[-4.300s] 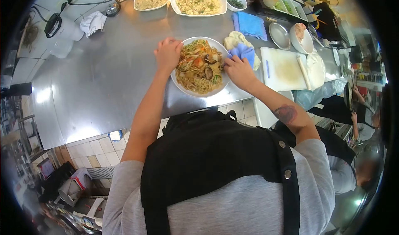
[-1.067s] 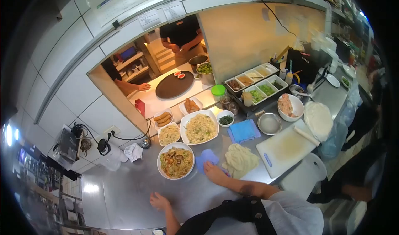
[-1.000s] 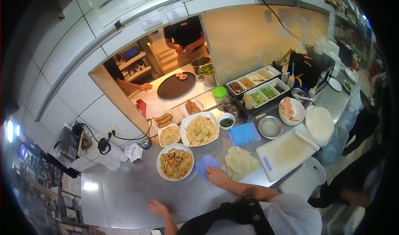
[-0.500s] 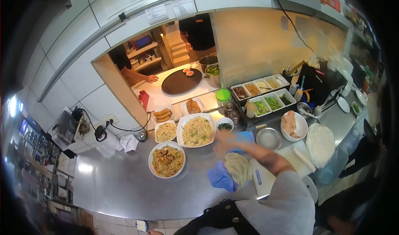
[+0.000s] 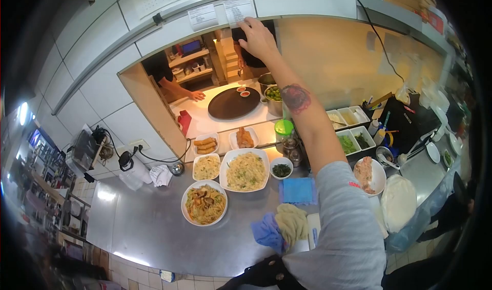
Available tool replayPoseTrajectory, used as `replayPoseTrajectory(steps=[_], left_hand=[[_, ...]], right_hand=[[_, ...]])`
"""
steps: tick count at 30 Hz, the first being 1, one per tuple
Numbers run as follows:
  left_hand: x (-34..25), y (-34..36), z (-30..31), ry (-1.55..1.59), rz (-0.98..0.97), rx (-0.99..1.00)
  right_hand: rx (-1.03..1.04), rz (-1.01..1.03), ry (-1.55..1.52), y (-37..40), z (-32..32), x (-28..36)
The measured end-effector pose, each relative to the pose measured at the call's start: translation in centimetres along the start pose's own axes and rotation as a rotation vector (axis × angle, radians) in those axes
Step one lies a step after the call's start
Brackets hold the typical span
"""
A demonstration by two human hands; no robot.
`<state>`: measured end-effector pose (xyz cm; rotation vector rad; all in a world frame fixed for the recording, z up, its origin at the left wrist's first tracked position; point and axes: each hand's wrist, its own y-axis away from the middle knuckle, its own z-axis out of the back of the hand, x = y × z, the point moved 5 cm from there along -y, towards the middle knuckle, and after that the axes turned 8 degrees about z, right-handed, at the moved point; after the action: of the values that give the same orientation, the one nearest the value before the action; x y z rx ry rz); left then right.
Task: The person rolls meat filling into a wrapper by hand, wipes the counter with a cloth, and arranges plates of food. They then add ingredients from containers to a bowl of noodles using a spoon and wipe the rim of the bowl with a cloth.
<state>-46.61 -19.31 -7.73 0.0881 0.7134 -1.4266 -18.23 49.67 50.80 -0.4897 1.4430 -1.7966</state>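
Note:
My right hand (image 5: 259, 40) is raised at the top of the serving window, its fingertips at the lower part of a printed paper slip (image 5: 238, 9). Thumb and fingers are apart, and nothing shows held between them. A second slip (image 5: 203, 17) hangs just to the left. Below, on the steel counter (image 5: 148, 223), are a noodle bowl (image 5: 205, 204), a large fried rice bowl (image 5: 244, 171), a smaller rice dish (image 5: 206, 167) and a bowl of dark greens (image 5: 281, 168). My left hand is out of view.
Fried rolls (image 5: 205, 144) and fried pieces (image 5: 244, 137) sit behind the rice. Cloths (image 5: 292, 223) and a blue pad (image 5: 298, 191) lie to the right, near a meat bowl (image 5: 376, 177). Beyond the window, another person's hand (image 5: 197, 95) rests beside a dark round tray (image 5: 233, 105).
My right hand has risen from above the blue pad and dark greens bowl to the paper slips. My arm now covers part of the topping trays. The view has shifted slightly.

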Motion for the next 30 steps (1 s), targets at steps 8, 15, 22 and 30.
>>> replayPoseTrajectory(steps=[8,15,22,30], left_hand=[[-0.1,-0.3,-0.2,-0.022,0.028,-0.005],[-1.4,-0.3,-0.9,-0.015,0.040,0.000],[-1.9,0.6,-1.2,-0.011,0.087,-0.006],[-2.6,1.4,-1.3,-0.008,0.140,-0.016]], right_hand=[[-0.012,-0.072,0.068,-0.3,-1.5,0.7],[0.144,-0.162,0.327,-0.7,-2.7,2.3],[0.030,-0.137,0.030,-0.7,-2.3,0.6],[-0.097,-0.063,0.251,-1.0,0.0,1.7]])
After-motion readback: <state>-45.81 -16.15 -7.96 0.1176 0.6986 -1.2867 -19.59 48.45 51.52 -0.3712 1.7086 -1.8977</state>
